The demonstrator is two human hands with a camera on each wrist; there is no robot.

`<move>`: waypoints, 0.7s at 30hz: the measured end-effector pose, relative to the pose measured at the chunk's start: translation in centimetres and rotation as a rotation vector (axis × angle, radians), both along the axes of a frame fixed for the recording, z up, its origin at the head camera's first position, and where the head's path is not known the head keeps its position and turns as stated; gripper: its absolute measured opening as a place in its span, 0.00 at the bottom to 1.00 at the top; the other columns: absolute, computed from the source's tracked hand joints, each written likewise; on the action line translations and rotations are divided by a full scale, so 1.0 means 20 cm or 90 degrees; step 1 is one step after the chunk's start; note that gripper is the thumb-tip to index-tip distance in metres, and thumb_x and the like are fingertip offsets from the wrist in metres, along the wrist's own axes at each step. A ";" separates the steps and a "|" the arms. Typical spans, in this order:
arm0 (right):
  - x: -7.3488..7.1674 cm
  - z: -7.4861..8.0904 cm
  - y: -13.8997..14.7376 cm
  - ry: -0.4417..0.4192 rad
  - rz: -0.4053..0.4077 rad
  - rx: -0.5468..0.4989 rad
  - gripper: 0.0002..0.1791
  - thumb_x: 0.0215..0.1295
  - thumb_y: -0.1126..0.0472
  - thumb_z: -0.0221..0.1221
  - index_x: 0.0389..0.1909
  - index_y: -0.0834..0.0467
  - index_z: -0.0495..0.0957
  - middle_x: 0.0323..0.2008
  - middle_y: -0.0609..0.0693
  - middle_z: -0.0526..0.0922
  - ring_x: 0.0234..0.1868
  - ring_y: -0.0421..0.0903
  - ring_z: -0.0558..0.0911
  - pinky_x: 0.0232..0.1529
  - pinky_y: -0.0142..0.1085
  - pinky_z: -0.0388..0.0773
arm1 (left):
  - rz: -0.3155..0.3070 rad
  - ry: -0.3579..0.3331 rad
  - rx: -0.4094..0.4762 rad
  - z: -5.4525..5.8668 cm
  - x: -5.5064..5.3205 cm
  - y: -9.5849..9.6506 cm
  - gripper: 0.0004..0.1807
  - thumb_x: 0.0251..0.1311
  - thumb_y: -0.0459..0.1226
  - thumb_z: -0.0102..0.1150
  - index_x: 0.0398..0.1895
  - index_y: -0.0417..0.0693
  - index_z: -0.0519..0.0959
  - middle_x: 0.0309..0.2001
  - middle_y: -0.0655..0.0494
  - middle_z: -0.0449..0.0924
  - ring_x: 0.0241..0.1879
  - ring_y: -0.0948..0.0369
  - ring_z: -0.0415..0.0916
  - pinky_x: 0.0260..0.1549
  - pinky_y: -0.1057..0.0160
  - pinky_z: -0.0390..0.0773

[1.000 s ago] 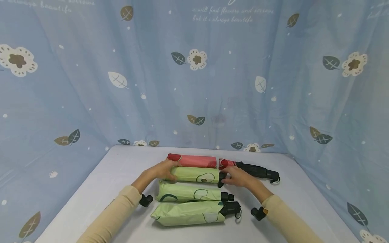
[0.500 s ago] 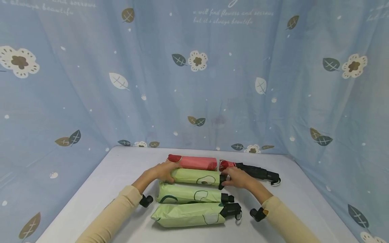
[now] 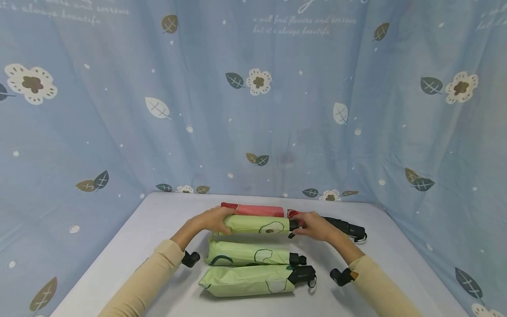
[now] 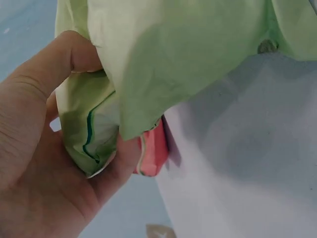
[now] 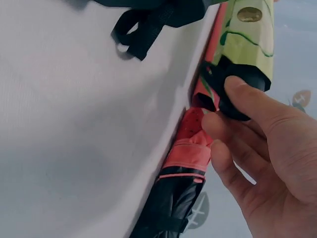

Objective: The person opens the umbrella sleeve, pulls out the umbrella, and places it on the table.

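Both hands hold the farthest light-green folded umbrella (image 3: 247,223), which has an avocado print and hangs just above the table. My left hand (image 3: 215,219) grips its left end; in the left wrist view the thumb and fingers wrap the fabric end (image 4: 81,114). At the other end my right hand (image 3: 317,226) pinches the black handle (image 5: 245,82) between thumb and fingers. Nearer to me lie two similar folded umbrellas, a middle one (image 3: 243,254) and a front one (image 3: 247,280), their black handles pointing right.
Behind the held umbrella lies a pink-red watermelon-print cover (image 3: 261,211). To its right, a black folded umbrella (image 3: 344,226) with a red end lies partly behind my right hand. A blue printed curtain (image 3: 253,110) stands around the white table (image 3: 170,204).
The farthest green umbrella has risen off the table in both hands, opening a wider gap to the middle one and covering more of the red cover. The other umbrellas stay put.
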State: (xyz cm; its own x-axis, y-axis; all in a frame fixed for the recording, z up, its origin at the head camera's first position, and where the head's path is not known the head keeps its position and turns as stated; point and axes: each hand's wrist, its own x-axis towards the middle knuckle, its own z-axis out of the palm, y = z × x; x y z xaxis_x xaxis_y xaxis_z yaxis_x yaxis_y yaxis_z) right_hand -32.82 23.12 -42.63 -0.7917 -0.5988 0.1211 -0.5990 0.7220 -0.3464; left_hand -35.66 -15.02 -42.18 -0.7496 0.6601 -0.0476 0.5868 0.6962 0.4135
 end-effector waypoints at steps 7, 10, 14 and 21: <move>0.00 -0.01 0.01 -0.071 -0.034 -0.075 0.28 0.61 0.57 0.67 0.60 0.65 0.76 0.30 0.50 0.84 0.25 0.39 0.82 0.26 0.29 0.75 | -0.045 0.021 0.051 0.03 -0.01 0.02 0.34 0.54 0.37 0.69 0.66 0.42 0.72 0.60 0.49 0.77 0.48 0.57 0.75 0.45 0.56 0.74; 0.00 -0.02 0.01 -0.055 -0.036 -0.103 0.25 0.61 0.57 0.67 0.57 0.63 0.78 0.34 0.52 0.85 0.25 0.37 0.81 0.26 0.29 0.75 | -0.065 0.034 0.071 0.04 -0.01 0.03 0.32 0.54 0.36 0.68 0.64 0.45 0.73 0.56 0.52 0.79 0.40 0.62 0.72 0.38 0.62 0.71; 0.00 -0.03 0.00 -0.019 -0.016 -0.110 0.20 0.61 0.56 0.67 0.52 0.60 0.82 0.36 0.50 0.83 0.24 0.32 0.76 0.26 0.28 0.75 | -0.074 0.029 0.075 0.04 0.00 0.04 0.30 0.55 0.36 0.67 0.64 0.47 0.73 0.54 0.54 0.79 0.40 0.64 0.71 0.39 0.63 0.71; 0.02 -0.02 0.00 0.008 0.014 -0.072 0.19 0.65 0.58 0.63 0.56 0.60 0.79 0.41 0.52 0.85 0.25 0.31 0.79 0.28 0.28 0.77 | -0.100 0.022 0.071 0.06 0.01 0.04 0.30 0.52 0.40 0.73 0.59 0.48 0.74 0.50 0.54 0.79 0.42 0.61 0.73 0.40 0.61 0.74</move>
State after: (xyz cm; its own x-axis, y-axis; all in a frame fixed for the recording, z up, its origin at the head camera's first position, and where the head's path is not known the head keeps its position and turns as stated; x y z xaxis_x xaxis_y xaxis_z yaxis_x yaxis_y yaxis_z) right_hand -32.42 23.16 -43.00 -0.7768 -0.5975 0.1988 -0.6188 0.6654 -0.4175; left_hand -35.43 -14.22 -40.99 -0.6364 0.7693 0.0563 0.7003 0.5456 0.4603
